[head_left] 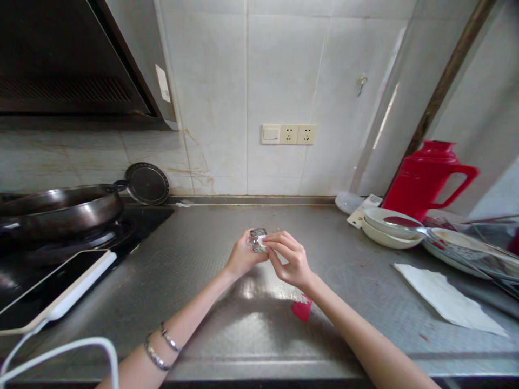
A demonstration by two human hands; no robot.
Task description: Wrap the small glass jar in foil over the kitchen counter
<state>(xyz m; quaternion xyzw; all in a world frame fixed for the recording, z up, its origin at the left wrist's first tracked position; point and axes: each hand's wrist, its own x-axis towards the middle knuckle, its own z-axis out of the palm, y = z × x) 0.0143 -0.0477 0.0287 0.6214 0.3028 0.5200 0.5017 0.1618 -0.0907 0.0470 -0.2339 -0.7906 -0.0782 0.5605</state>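
Note:
Over the middle of the counter, my left hand is closed around a small shiny, see-through object that looks like glass; its exact kind is hard to make out. My right hand is closed in a pinch on a small white piece, perhaps paper or cloth, pressed against the shiny object. Fingers cover part of both. A crumpled red piece lies on the metal counter, just below my right wrist.
A pan sits on the stove at left, with a phone and white cable in front. At right are a red thermos jug, stacked bowls, plates and a white paper sheet. Wall sockets are behind.

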